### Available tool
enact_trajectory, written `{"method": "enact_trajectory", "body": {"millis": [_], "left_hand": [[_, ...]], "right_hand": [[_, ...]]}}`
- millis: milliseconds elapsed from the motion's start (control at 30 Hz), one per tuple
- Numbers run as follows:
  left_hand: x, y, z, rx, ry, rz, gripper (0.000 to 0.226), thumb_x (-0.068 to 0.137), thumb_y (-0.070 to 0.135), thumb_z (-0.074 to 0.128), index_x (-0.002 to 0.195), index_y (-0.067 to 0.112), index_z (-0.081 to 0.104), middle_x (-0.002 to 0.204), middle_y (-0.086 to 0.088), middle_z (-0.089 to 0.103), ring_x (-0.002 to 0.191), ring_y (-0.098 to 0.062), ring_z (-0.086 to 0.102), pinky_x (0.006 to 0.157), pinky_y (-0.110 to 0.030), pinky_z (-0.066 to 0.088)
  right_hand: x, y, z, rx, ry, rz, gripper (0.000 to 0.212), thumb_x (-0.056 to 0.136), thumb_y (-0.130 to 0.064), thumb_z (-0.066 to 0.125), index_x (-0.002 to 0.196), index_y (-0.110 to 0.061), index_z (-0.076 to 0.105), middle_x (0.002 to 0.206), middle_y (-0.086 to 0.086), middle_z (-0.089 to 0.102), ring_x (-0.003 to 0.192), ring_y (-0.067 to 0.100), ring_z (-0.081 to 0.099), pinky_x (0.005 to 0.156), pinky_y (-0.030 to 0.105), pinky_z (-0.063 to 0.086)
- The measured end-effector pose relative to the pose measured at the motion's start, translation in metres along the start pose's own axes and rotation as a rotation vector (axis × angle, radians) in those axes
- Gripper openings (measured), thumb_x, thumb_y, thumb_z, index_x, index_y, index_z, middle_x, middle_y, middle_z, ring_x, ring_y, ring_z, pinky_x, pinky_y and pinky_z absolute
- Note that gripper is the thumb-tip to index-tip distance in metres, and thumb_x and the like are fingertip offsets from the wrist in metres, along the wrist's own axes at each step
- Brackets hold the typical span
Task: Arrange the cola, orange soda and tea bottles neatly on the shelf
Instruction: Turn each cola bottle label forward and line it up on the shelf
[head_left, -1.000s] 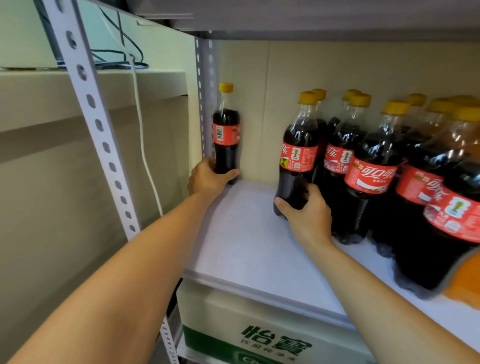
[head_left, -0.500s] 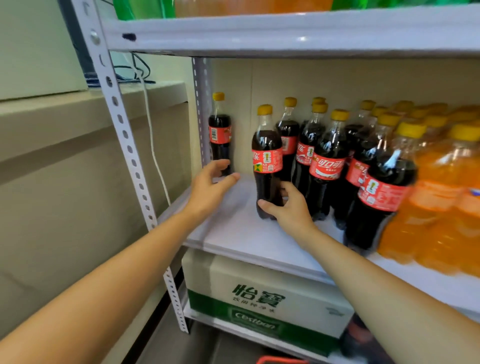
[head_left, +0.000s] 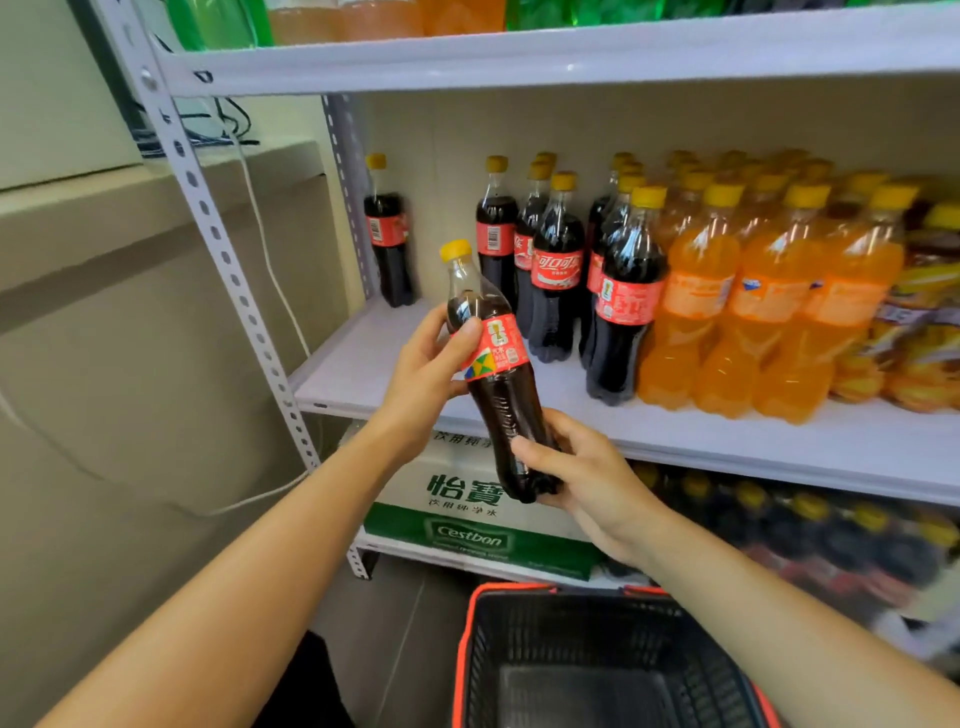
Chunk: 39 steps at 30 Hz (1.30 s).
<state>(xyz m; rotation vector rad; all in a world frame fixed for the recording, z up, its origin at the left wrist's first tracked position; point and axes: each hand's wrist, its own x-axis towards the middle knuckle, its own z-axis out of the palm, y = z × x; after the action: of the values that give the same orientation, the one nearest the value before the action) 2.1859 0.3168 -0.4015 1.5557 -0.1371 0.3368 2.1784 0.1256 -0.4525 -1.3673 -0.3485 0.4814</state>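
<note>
A: Centre of the frame, both hands are on one cola bottle (head_left: 496, 364), held in the air in front of the shelf (head_left: 727, 441), tilted with its yellow cap toward the upper left.

B: Grip check?

A: The left hand (head_left: 426, 379) wraps the shoulder, thumb pressed on the top of the red label. The right hand (head_left: 587, 478) closes around the base, fingers curled under it.

B: Can you read that label?

A: Red, with a green-and-yellow patch and small white print I can't make out. Behind it, a standing cola (head_left: 558, 267) shows white Chinese Coca-Cola lettering on red.

B: And the rest of the shelf?

A: One lone cola (head_left: 387, 234) stands in the back left corner, barcode facing out, well apart from the cola cluster at centre. Right of that cluster, touching it, are the orange soda bottles (head_left: 727, 296), orange labels too blurred to read. At the far right edge, yellow-labelled bottles (head_left: 924, 312), also blurred.

B: Below?

A: A white-and-green carton (head_left: 467, 514) reading "怡寶" and "Cestbon". At the bottom of the frame, a black basket (head_left: 597, 665) with a red rim.
</note>
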Motion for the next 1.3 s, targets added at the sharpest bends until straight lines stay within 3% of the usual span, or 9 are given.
{"method": "enact_trajectory", "body": {"millis": [133, 267, 333, 433, 533, 733, 967, 1167, 1300], "left_hand": [[-0.019, -0.019, 0.016, -0.056, -0.068, -0.024, 0.056, 0.093, 0.026, 0.070, 0.144, 0.035, 0.051, 0.131, -0.004, 0.068, 0.117, -0.022, 0.068, 0.090, -0.035, 0.059], [-0.024, -0.037, 0.030, -0.182, -0.041, -0.114, 0.083, 0.080, 0.015, 0.077, 0.152, 0.034, 0.041, 0.135, -0.016, 0.062, 0.121, -0.029, 0.066, 0.099, -0.046, 0.056], [-0.025, -0.043, 0.037, -0.170, -0.003, -0.115, 0.082, 0.077, 0.014, 0.081, 0.148, 0.035, 0.045, 0.132, -0.016, 0.062, 0.120, -0.031, 0.066, 0.097, -0.047, 0.058], [-0.026, -0.049, 0.043, -0.146, 0.036, -0.099, 0.085, 0.074, 0.014, 0.088, 0.148, 0.027, 0.048, 0.130, -0.015, 0.059, 0.116, -0.029, 0.066, 0.092, -0.044, 0.059], [-0.024, -0.051, 0.047, -0.126, 0.023, -0.086, 0.061, 0.082, 0.018, 0.082, 0.137, 0.015, 0.057, 0.125, -0.014, 0.062, 0.106, -0.021, 0.070, 0.089, -0.038, 0.059], [-0.022, -0.055, 0.057, -0.248, 0.051, -0.157, 0.032, 0.096, 0.025, 0.064, 0.126, 0.021, 0.055, 0.108, 0.001, 0.069, 0.095, -0.012, 0.068, 0.081, -0.031, 0.055], [-0.023, -0.047, 0.056, -0.388, -0.073, -0.205, 0.042, 0.093, 0.035, 0.066, 0.130, 0.034, 0.048, 0.111, 0.002, 0.069, 0.095, -0.017, 0.064, 0.089, -0.041, 0.052], [-0.024, -0.039, 0.047, -0.443, -0.159, -0.201, 0.062, 0.095, 0.018, 0.060, 0.151, 0.033, 0.041, 0.129, -0.003, 0.067, 0.120, -0.024, 0.064, 0.092, -0.041, 0.056], [-0.025, -0.036, 0.045, -0.486, -0.200, -0.189, 0.054, 0.097, 0.011, 0.059, 0.145, 0.032, 0.044, 0.125, -0.011, 0.067, 0.111, -0.028, 0.066, 0.095, -0.044, 0.057]], "right_hand": [[-0.021, 0.011, -0.018, 0.224, 0.113, 0.067, 0.053, 0.074, -0.029, 0.081, 0.122, -0.014, 0.064, 0.121, 0.012, 0.070, 0.105, 0.028, 0.070, 0.077, 0.045, 0.060], [-0.029, 0.026, -0.033, 0.389, 0.224, 0.063, 0.043, 0.076, -0.026, 0.076, 0.110, -0.013, 0.054, 0.119, 0.017, 0.066, 0.100, 0.032, 0.070, 0.071, 0.049, 0.059], [-0.033, 0.033, -0.037, 0.419, 0.207, 0.063, 0.036, 0.079, -0.024, 0.076, 0.108, -0.014, 0.057, 0.120, 0.017, 0.067, 0.103, 0.032, 0.071, 0.075, 0.050, 0.060], [-0.037, 0.039, -0.044, 0.403, 0.205, 0.060, 0.050, 0.076, -0.009, 0.081, 0.121, -0.013, 0.059, 0.128, 0.018, 0.063, 0.112, 0.033, 0.070, 0.083, 0.046, 0.060], [-0.041, 0.041, -0.050, 0.399, 0.226, 0.042, 0.056, 0.075, 0.003, 0.078, 0.126, -0.010, 0.060, 0.128, 0.016, 0.061, 0.113, 0.031, 0.069, 0.085, 0.041, 0.060], [-0.047, 0.044, -0.059, 0.526, 0.247, 0.073, 0.054, 0.075, -0.007, 0.080, 0.127, -0.014, 0.066, 0.128, 0.015, 0.067, 0.112, 0.039, 0.070, 0.077, 0.034, 0.061], [-0.052, 0.042, -0.057, 0.578, 0.303, 0.122, 0.046, 0.081, -0.033, 0.075, 0.122, -0.017, 0.063, 0.121, 0.020, 0.067, 0.091, 0.035, 0.075, 0.065, 0.028, 0.061], [-0.054, 0.041, -0.056, 0.510, 0.253, 0.300, 0.067, 0.088, -0.069, 0.052, 0.124, -0.015, 0.069, 0.102, 0.019, 0.075, 0.060, 0.016, 0.066, 0.050, 0.025, 0.053], [-0.053, 0.043, -0.056, 0.515, 0.234, 0.345, 0.077, 0.091, -0.076, 0.043, 0.119, -0.009, 0.069, 0.097, 0.019, 0.076, 0.069, 0.020, 0.071, 0.056, 0.029, 0.058]]}}
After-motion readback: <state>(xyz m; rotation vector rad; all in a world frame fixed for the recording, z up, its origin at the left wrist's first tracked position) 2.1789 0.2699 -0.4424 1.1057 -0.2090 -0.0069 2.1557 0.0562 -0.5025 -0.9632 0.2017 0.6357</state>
